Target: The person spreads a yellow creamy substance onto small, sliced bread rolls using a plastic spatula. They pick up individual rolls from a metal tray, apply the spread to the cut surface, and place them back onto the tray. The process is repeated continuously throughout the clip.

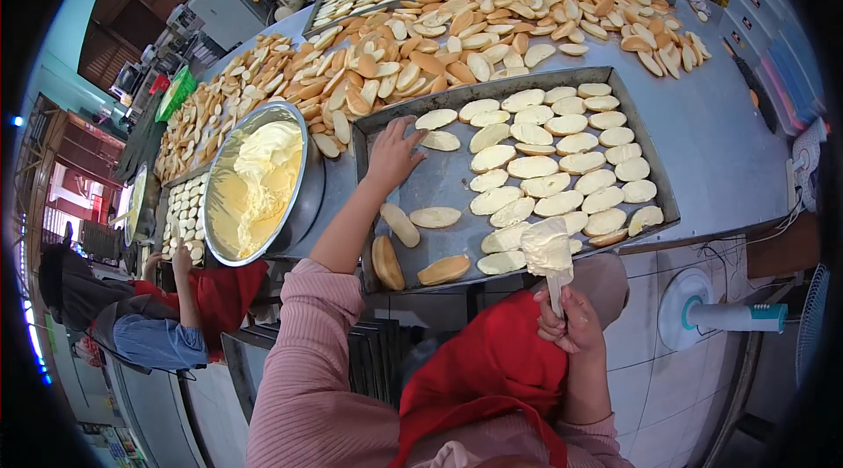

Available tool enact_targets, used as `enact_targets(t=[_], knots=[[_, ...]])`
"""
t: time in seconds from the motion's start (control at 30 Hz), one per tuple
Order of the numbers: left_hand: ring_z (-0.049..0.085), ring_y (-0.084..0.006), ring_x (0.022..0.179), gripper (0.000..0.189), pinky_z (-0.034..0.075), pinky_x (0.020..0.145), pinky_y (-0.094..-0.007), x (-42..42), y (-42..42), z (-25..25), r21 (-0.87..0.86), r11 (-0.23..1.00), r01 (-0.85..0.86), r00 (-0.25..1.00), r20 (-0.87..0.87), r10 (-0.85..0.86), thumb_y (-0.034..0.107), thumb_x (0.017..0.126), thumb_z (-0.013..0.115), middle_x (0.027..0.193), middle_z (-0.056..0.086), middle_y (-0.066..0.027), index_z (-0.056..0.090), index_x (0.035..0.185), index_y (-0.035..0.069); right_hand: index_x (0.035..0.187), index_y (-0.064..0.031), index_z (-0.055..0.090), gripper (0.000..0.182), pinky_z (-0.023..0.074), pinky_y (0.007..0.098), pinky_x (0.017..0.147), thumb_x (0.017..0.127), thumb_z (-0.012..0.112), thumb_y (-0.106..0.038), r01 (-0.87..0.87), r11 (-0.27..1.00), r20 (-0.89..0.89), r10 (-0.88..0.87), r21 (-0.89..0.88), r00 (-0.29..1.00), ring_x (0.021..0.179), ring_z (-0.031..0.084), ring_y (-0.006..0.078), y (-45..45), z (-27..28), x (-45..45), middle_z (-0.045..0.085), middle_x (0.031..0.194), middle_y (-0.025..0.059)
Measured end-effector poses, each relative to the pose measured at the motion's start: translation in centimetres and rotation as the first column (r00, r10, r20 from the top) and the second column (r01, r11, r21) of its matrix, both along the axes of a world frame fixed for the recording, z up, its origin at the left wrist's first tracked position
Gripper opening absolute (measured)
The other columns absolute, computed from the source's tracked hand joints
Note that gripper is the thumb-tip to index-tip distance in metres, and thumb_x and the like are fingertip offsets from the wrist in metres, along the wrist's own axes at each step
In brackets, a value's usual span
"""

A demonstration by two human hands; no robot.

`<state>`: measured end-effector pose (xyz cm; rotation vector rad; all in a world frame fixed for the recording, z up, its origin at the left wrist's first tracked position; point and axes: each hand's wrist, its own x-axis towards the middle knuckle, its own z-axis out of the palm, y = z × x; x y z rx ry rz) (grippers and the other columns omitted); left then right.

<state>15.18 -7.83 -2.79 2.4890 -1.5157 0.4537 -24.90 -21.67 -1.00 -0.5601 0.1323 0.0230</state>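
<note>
A scraper-like spatula (557, 297) is gripped by its pale handle in my right hand (573, 323), its blade loaded with cream (548, 247). It is raised over the near right part of a metal baking tray (448, 188). Rows of oval bread slices (532, 167) coated with pale cream fill the tray's right side. At the back left, my left hand (394, 155) has its fingers spread, the tips at a coated slice (440, 141). Several uncoated bread pieces (435, 217) lie near the tray's front left, some showing brown crust.
Left of the tray, a metal bowl (298, 204) of yellow cream leans towards me. Piled bread halves (421, 66) cover the table beyond. Other people work at the far side and left (158, 330). A white fan (731, 316) stands at lower right.
</note>
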Motion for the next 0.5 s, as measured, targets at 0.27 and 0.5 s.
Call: enact_targets(t=[0.27, 0.5], knots=[[0.042, -0.0268, 0.121, 0.04, 0.041, 0.096, -0.0379, 0.9, -0.5, -0.5, 0.008, 1.0, 0.025, 1.0, 0.012, -0.025, 0.023, 0.069, 0.075, 0.126, 0.047, -0.0075, 0.063, 0.103, 0.007, 0.114, 0.0026, 0.052, 0.044, 0.0234, 0.0201, 0.042, 0.1, 0.038, -0.036, -0.004, 1.0, 0.001, 0.004, -0.002, 1.0, 0.049, 0.027, 0.0042, -0.1, 0.0, 0.2, 0.033, 0.058, -0.0023], [0.039, -0.0276, 0.124, 0.037, 0.037, 0.102, -0.0378, 1.1, -1.8, -0.2, 0.006, 0.998, 0.065, 0.998, -0.006, -0.065, 0.021, 0.068, 0.075, 0.127, 0.046, -0.0084, 0.064, 0.1, 0.006, 0.115, 0.0034, 0.052, 0.044, 0.0243, 0.0197, 0.043, 0.1, 0.038, -0.036, -0.007, 1.0, -0.015, 0.007, 0.003, 1.0, 0.049, 0.027, 0.0042, -0.1, -0.1, 0.2, 0.034, 0.058, -0.0024]])
